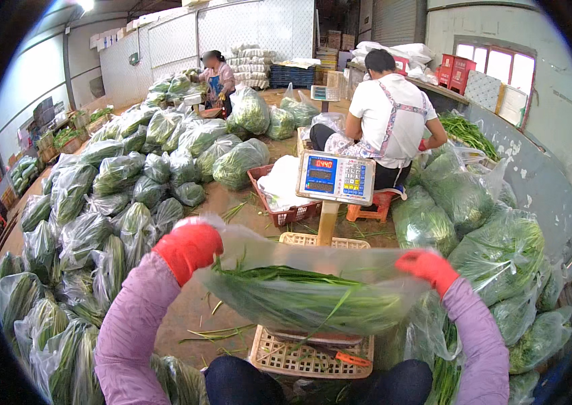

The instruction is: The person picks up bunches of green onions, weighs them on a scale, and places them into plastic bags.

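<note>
My left hand (190,251), in a red glove, grips the left end of a clear plastic bag (279,304). The bag's right end is pinched in my right hand (429,269), gloved in red too. Stretched between both hands, the bag hangs over a weighing scale and holds long green leaves (299,275) that look like garlic chives. The scale's display (336,177) stands upright on a post behind the bag. Below the bag, an orange-handled tool (353,359), its other end partly hidden, lies on a cream plastic crate (262,358).
Filled bags of greens (107,229) are heaped on the left, and more bags (502,260) are piled on the right. Ahead, a person in white (394,121) sits on an orange stool (370,206). A red basket (286,214) holds white plastic. Another person (218,81) works farther back.
</note>
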{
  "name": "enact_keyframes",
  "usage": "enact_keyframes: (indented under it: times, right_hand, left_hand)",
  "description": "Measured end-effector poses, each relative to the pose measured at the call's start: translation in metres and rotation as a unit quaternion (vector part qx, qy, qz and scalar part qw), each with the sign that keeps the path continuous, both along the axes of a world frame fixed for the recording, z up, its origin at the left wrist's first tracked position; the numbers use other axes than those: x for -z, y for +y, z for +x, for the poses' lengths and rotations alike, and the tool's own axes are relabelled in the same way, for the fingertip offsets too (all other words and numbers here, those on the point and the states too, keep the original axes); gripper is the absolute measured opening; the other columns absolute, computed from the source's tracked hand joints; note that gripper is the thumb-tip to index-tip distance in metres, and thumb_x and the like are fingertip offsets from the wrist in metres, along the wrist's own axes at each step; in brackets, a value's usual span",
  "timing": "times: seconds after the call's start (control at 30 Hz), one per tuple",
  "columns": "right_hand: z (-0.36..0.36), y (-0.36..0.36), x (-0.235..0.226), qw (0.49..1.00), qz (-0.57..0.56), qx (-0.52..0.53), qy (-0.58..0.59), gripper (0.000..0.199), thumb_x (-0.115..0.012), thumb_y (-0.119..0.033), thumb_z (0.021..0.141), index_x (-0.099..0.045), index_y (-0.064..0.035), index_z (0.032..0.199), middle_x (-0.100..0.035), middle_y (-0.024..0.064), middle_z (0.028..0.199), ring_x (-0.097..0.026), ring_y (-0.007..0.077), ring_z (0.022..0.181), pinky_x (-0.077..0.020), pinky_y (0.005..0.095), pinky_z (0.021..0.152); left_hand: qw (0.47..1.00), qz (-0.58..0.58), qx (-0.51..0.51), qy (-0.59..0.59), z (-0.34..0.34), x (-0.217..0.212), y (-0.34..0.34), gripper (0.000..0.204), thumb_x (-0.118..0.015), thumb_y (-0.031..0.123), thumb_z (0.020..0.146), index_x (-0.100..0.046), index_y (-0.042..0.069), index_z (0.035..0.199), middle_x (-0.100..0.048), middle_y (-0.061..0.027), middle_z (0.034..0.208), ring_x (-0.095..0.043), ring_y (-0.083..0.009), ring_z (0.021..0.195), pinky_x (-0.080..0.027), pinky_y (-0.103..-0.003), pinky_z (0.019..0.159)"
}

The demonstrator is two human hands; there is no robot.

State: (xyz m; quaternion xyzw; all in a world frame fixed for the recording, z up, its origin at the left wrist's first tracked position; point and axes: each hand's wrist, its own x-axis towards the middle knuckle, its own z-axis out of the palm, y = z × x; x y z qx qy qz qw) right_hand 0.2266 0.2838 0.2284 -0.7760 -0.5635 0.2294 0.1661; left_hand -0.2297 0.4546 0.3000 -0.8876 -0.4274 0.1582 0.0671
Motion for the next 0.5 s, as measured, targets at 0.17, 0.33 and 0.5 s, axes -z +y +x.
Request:
enact_keyframes:
  times: [0.17, 0.33, 0.5]
  right_hand:
    - [0.016, -0.005, -0.087, 0.978, 0.124, 0.103, -0.133, 0.036, -0.06, -0.041, 0.076, -0.069, -0.0061, 0.08, -0.067, 0.0137, 0.075, -0.064, 0.0272, 0.07, -0.0495, 0.0397, 0.069]
    - [-0.007, -0.016, -0.081, 0.966, -0.108, -0.148, -0.18, 0.055, -0.066, -0.049, 0.071, -0.063, -0.0092, 0.11, -0.06, 0.0162, 0.114, -0.056, 0.0308, 0.104, -0.0437, 0.037, 0.09]
    - [-0.001, -0.028, -0.029, 0.962, -0.055, -0.181, -0.196, 0.06, -0.067, -0.046, 0.072, -0.058, -0.0082, 0.118, -0.057, 0.0175, 0.119, -0.054, 0.0333, 0.11, -0.0409, 0.0374, 0.096]
  left_hand:
    - [0.946, 0.173, -0.085, -0.261, 0.018, -0.054, -0.016, 0.01, -0.065, 0.015, 0.068, -0.069, 0.015, 0.078, -0.066, -0.0104, 0.076, -0.064, -0.0305, 0.067, -0.05, -0.041, 0.058]
    - [0.978, 0.068, 0.153, -0.125, 0.002, -0.013, -0.054, 0.064, -0.078, 0.024, 0.055, -0.058, 0.011, 0.114, -0.062, -0.0125, 0.108, -0.058, -0.0276, 0.102, -0.047, -0.039, 0.087]
    - [0.991, -0.058, 0.066, -0.102, 0.01, -0.014, -0.06, 0.083, -0.083, 0.023, 0.044, -0.053, 0.012, 0.121, -0.056, -0.0099, 0.121, -0.053, -0.0297, 0.111, -0.042, -0.038, 0.094]
